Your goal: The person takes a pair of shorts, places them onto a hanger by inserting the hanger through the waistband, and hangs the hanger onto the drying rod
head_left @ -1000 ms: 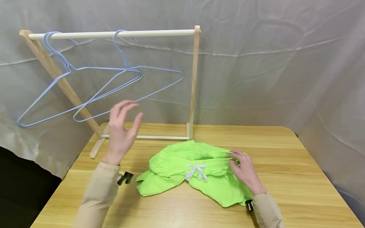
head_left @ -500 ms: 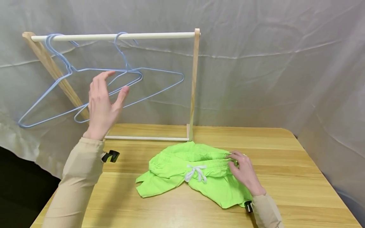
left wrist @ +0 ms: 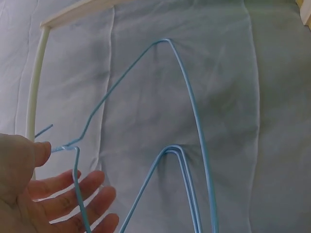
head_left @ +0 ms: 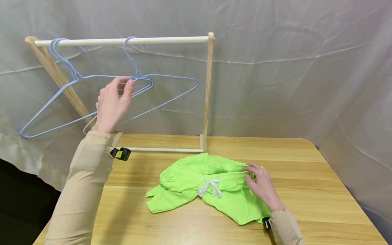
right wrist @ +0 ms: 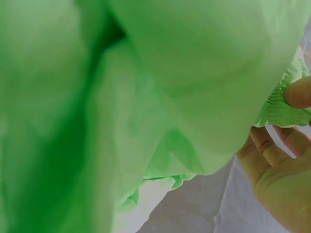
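Left hand, fingers and thumb apart, sits about neck of rightmost hanger; contact unclear. Hook over rail lets hanger hang free; other hangers bunch at left. Right hand pinches right end of waistband, seemingly keeping it steady; green shorts lie on tabletop, bow facing near side.

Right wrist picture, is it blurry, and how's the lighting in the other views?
Right wrist: yes, the closest folds of the green shorts blur; head: fairly bright, with a soft shadow on the table beside the left sleeve; left wrist: dimmer, hanger wires distinct.
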`<state>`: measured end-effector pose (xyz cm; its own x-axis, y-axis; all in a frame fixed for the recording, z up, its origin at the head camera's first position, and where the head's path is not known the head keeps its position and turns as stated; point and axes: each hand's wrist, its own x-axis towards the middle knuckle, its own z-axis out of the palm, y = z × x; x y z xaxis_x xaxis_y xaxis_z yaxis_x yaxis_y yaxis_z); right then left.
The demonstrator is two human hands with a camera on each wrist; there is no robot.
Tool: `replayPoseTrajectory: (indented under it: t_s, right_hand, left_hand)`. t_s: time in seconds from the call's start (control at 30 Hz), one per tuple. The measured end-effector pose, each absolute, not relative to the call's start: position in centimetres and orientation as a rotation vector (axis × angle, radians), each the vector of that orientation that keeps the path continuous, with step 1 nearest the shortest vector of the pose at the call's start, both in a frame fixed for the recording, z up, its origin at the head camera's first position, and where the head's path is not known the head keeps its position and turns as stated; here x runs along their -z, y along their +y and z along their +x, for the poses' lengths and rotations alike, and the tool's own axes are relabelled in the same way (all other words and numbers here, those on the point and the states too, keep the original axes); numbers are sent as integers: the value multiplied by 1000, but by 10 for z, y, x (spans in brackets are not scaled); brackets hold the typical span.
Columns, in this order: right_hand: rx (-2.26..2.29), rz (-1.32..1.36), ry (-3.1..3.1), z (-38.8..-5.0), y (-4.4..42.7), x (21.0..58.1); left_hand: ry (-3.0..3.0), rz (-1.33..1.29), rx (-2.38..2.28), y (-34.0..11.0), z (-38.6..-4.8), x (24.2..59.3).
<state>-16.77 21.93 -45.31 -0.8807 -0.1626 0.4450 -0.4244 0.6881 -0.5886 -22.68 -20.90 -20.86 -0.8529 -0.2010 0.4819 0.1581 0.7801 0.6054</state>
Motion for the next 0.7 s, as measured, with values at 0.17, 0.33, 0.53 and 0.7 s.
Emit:
replayPoseTrajectory:
  t_s: [0.17, 0.33, 0.53, 0.7]
  right_hand:
    - [-1016, 450, -2557, -168, 219, 454]
    - [-1002, 468, -2539, -169, 219, 454]
    - [-989, 469, -2532, -169, 218, 455]
    - [-984, 472, -2534, -170, 217, 455]
  left_hand:
    - [-2450, 50, 880, -211, -235, 206]
    - [-2473, 61, 882, -211, -241, 203]
    - [-2453, 76, 858, -209, -246, 201]
    - [-2393, 126, 861, -206, -248, 201]
